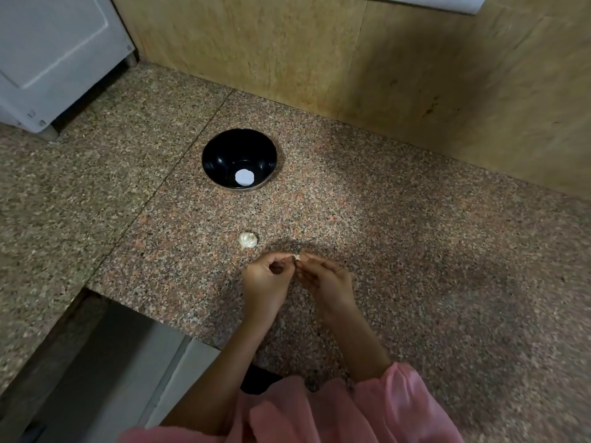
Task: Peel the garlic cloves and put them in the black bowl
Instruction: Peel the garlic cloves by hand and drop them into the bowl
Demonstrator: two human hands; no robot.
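Note:
A small garlic clove (297, 257) is pinched between the fingertips of my left hand (265, 282) and my right hand (326, 279), low over the granite counter. Most of the clove is hidden by the fingers. The rest of the garlic bulb (248, 240), white and papery, lies on the counter just beyond my left hand. The black bowl (220, 151) stands farther back, upright, with only a bright round reflection at its bottom.
The speckled granite counter (415, 251) runs to a tan stone wall (319, 59) at the back and right. A white appliance (54, 55) stands at the far left. The counter's front edge drops off at the lower left (105, 295).

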